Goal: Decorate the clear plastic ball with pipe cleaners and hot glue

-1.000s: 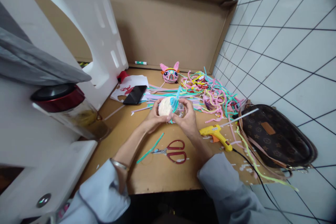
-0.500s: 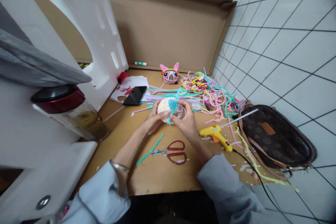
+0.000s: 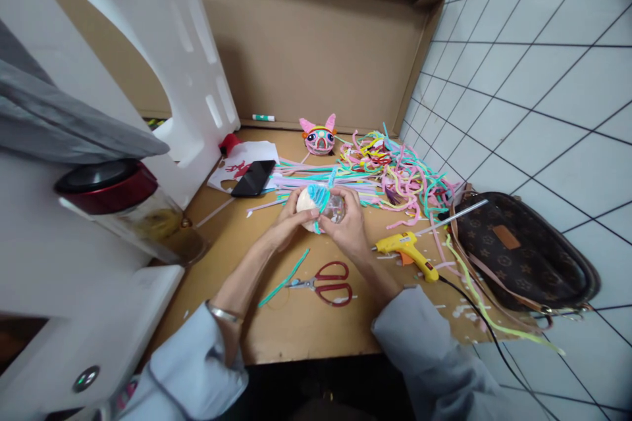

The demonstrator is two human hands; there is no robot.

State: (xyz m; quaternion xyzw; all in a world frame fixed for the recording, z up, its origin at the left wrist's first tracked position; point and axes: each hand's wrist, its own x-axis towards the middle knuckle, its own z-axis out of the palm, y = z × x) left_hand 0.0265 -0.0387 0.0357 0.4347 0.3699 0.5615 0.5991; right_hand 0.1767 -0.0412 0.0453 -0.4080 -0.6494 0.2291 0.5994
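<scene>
Between my two hands is a round ball (image 3: 307, 202), part cream and part clear, with blue pipe cleaner (image 3: 319, 195) laid in rows over its top. My left hand (image 3: 290, 218) grips the cream side, thumb across the front. On the clear side, my right hand (image 3: 349, 220) holds the ball with fingers bent and thumb near the blue rows. A blue pipe cleaner end sticks up behind it. Closer to me lie red-handled scissors (image 3: 332, 284), partly open, and a green pipe cleaner (image 3: 286, 277) touching their tips.
A yellow glue gun (image 3: 405, 251) lies right of my hands, beside a brown bag (image 3: 518, 247). Behind are loose pipe cleaners (image 3: 395, 171), a pink eared animal head (image 3: 318, 138), and a phone (image 3: 253, 179). A glass bottle (image 3: 143, 223) stands left.
The ball has turned slightly in my hands, so more of the blue rows on top faces me. Both hands keep their grip; the view has shifted a little.
</scene>
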